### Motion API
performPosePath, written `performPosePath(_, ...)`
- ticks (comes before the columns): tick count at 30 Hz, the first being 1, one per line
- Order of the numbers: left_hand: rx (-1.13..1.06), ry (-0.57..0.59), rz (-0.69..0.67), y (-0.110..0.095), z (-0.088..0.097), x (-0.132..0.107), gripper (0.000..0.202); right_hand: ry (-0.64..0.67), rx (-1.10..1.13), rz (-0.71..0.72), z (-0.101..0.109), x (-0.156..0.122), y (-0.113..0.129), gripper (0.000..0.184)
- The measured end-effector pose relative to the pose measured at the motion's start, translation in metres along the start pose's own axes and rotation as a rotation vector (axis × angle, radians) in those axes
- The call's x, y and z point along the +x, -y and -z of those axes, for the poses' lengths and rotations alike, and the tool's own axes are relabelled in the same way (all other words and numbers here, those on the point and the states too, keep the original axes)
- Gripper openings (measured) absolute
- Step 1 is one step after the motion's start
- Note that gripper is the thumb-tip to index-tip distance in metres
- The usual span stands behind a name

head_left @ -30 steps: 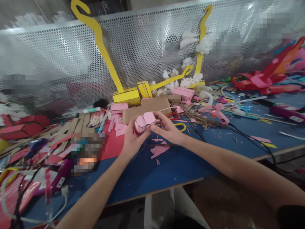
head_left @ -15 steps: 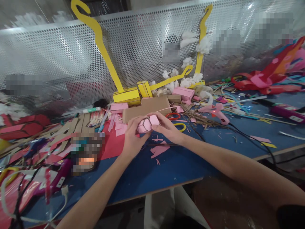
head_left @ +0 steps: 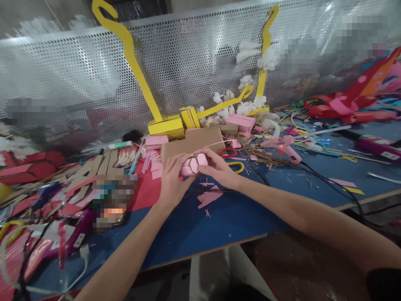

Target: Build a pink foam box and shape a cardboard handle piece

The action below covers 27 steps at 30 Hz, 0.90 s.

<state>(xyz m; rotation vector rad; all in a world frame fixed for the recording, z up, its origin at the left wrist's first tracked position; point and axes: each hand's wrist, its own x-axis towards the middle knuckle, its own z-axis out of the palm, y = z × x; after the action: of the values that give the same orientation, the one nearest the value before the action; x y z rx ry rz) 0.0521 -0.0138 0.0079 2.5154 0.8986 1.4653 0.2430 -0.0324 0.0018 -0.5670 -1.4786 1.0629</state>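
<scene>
Pink faceted paper piece [head_left: 193,164] sits held between both my hands, just above the blue table [head_left: 200,225]; my left grip [head_left: 172,182] clasps its left side, fingers curled over the top; my right grip [head_left: 219,169] pinches its right edge; brown cardboard [head_left: 192,142] lies just behind; a pink glue gun [head_left: 283,146] rests well to the right.

The faceted piece [head_left: 194,164] between my left hand [head_left: 173,179] and right hand [head_left: 217,169] is matt pink paper, creased at its folds. The tabletop [head_left: 200,225] is matt blue board. The box [head_left: 194,142] is dull brown cardboard, the screen [head_left: 188,71] shiny perforated metal, the glue gun [head_left: 283,146] smooth pink plastic.
</scene>
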Motion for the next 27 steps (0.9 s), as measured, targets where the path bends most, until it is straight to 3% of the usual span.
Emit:
performPosePath(5, 0.112, 0.009, -0.055, -0.0053, 0.0011, -0.0002, 0.046, -0.01, 0.158, -0.067, 0.0025, 0.0025, -0.0088, 0.031)
performPosePath(8, 0.147, -0.007, -0.059, -0.008, 0.003, 0.0002, 0.047, 0.006, 0.188, -0.073, 0.0021, 0.003, -0.0102, 0.038)
performPosePath(27, 0.251, -0.039, -0.222, -0.0065, 0.0074, 0.0, 0.045, 0.014, 0.177, 0.014, 0.0017, 0.0009, -0.0085, 0.03)
